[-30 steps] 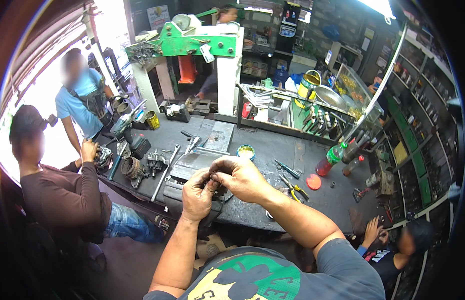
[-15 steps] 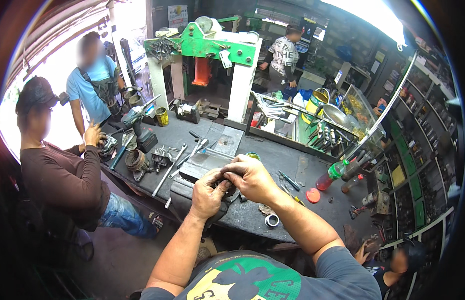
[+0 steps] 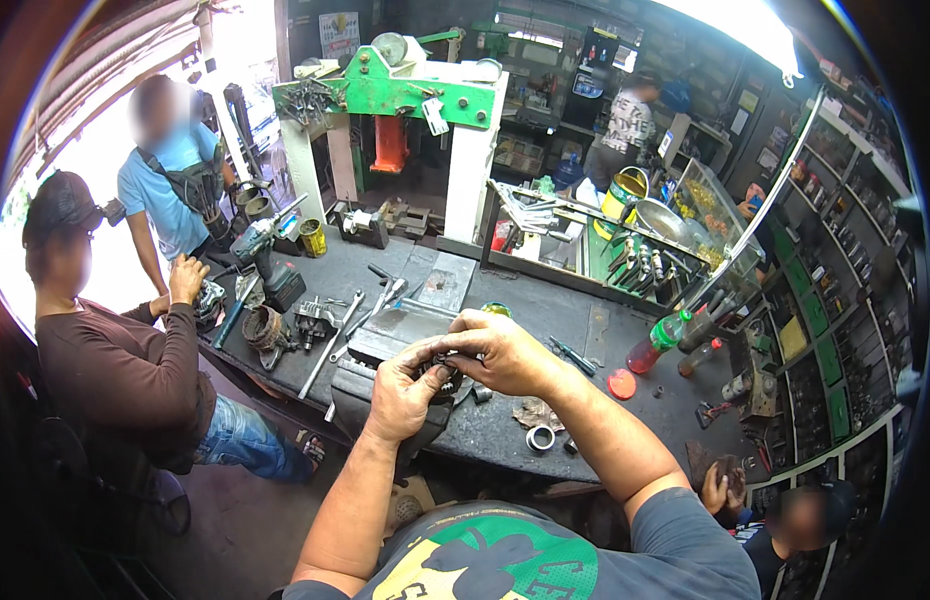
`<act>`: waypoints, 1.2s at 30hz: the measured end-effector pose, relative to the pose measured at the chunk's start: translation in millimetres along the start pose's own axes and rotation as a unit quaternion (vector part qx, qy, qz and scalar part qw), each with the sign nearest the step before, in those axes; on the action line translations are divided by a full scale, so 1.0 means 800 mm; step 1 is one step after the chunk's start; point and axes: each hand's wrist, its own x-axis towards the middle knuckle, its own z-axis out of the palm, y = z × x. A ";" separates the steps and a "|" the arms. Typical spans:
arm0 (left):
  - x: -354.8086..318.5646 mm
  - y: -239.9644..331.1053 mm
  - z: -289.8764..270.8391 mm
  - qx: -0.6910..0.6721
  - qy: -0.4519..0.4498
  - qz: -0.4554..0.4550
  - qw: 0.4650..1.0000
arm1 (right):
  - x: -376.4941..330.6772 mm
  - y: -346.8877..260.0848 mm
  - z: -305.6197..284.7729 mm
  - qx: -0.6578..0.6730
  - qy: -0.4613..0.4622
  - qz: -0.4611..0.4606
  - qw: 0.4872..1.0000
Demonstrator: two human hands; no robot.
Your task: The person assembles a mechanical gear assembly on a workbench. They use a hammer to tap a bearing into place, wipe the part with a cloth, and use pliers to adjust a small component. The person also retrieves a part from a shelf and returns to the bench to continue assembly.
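Both my hands meet above the bench vise (image 3: pixel 390 332), fingers pinched together. My left hand (image 3: pixel 403 398) is closed on a small dark metal part (image 3: pixel 443 364), mostly hidden by the fingers. From the other side my right hand (image 3: pixel 497 352) grips the same part with thumb and fingertips; its exact kind cannot be made out. Right of the vise lie a silver metal ring (image 3: pixel 541 438) and a crumpled brown rag (image 3: pixel 535 411). Long wrenches (image 3: pixel 332 345) rest on the bench to the vise's left.
A cordless impact wrench (image 3: pixel 268 262) and a round metal housing (image 3: pixel 266 328) stand on the left of the bench (image 3: pixel 545 310). A green press (image 3: pixel 385 95) rises behind. At right are a red lid (image 3: pixel 621 384) and a bottle of red liquid (image 3: pixel 657 342). Several other people are nearby.
My hands have shifted slightly left and down in the view, still gripping the small part. The person at the back has moved to the right.
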 end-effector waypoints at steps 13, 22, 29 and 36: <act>-0.010 -0.003 0.021 0.030 0.073 -0.005 0.997 | -0.006 0.012 0.017 0.049 0.055 -0.008 0.997; -0.008 0.013 0.013 0.086 0.081 -0.037 0.992 | -0.007 -0.001 0.015 0.084 0.066 0.031 0.994; -0.013 0.041 0.020 0.254 0.117 0.054 0.958 | -0.007 0.001 0.016 0.073 0.070 0.026 0.995; -0.011 0.037 0.017 0.274 0.110 0.098 0.950 | -0.012 0.000 0.017 0.059 0.081 0.032 0.994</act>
